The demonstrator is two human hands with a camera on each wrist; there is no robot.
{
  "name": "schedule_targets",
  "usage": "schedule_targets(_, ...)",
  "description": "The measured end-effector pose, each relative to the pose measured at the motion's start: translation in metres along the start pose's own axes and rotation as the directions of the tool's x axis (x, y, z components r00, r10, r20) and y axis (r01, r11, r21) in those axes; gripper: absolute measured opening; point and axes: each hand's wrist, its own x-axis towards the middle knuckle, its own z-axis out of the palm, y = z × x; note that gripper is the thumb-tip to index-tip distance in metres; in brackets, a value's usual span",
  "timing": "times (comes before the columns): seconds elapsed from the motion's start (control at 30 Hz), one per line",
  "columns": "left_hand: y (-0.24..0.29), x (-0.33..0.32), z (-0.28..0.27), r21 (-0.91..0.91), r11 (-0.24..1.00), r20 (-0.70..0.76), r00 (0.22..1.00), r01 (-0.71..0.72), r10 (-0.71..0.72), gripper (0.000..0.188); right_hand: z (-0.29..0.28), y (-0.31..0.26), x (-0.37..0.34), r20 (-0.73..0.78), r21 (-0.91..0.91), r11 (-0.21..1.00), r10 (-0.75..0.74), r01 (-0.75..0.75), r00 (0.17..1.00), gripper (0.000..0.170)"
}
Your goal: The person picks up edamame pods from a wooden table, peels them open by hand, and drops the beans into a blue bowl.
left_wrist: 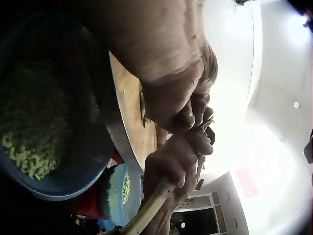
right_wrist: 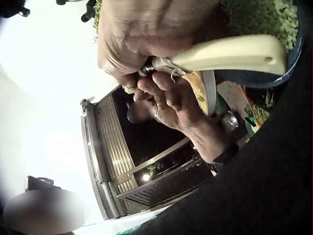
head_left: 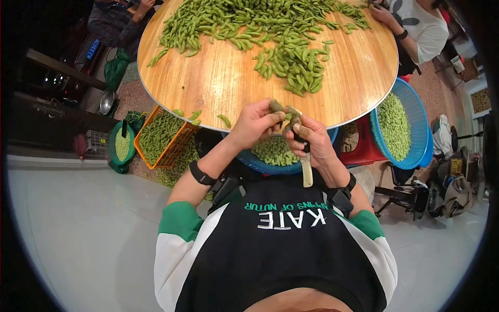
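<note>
My right hand [head_left: 314, 139] grips a knife [head_left: 307, 174] whose cream handle points back toward my body; its blade is mostly hidden by the fingers. My left hand [head_left: 254, 124] meets it fingertip to fingertip over the table's near edge, thumb and fingers pinching a green soybean pod [head_left: 287, 117] that is largely covered. In the right wrist view the knife's cream handle [right_wrist: 230, 55] juts out from the hand, and the curled left fingers [right_wrist: 164, 90] lie close by. Beneath both hands, a blue basin [head_left: 254, 165] holds shelled green beans [head_left: 275, 151].
The round wooden table [head_left: 208, 88] bears a large heap of pods [head_left: 254, 21]. An orange crate [head_left: 139, 148] of pods stands at left, another blue basin [head_left: 383, 140] of shelled beans at right. Two other people sit across, one with a hand [head_left: 382, 14] at the table.
</note>
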Motion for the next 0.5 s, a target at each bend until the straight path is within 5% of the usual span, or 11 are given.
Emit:
schedule_targets(0.03,-0.003,0.001,0.002,0.465,0.838,-0.007,0.945,-0.285,0.326,0.011,-0.002,0.002,0.0,-0.001,0.002,1.0,0.001,-0.001,1.0,0.025)
schedule_targets(0.07,-0.003,0.001,0.004,0.803,0.404,0.142,0.799,-0.438,0.584,0.012,-0.006,0.004,0.001,-0.001,0.04,0.999,0.023,-0.022,1.0,0.023)
schedule_targets(0.1,0.006,-0.006,0.015,0.908,0.096,0.277,0.757,-0.408,0.592,0.013,-0.01,0.005,0.003,0.001,0.077,0.996,0.044,-0.044,0.999,0.021)
schedule_targets(0.13,0.008,-0.006,0.016,0.908,0.099,0.275,0.758,-0.406,0.592,0.013,-0.012,0.006,0.003,0.0,0.078,0.996,0.047,-0.047,0.999,0.021)
schedule_targets(0.2,0.011,-0.004,0.015,0.784,-0.467,0.619,0.571,-0.408,0.54,0.011,-0.014,0.008,0.004,0.059,0.233,0.967,0.092,-0.103,0.994,0.017)
schedule_targets(0.37,0.003,-0.005,0.012,0.718,-0.654,0.639,0.6,-0.239,0.482,0.011,-0.011,0.01,0.005,0.102,0.387,0.911,0.111,-0.143,0.989,0.015)
schedule_targets(0.47,0.003,-0.004,0.013,0.769,-0.571,0.614,0.579,-0.286,0.536,0.011,-0.01,0.011,0.005,0.105,0.405,0.905,0.093,-0.128,0.99,0.015)
schedule_targets(0.5,0.002,-0.001,0.013,0.82,-0.459,0.57,0.555,-0.342,0.605,0.011,-0.009,0.011,0.005,0.114,0.4,0.908,0.085,-0.124,0.99,0.016)
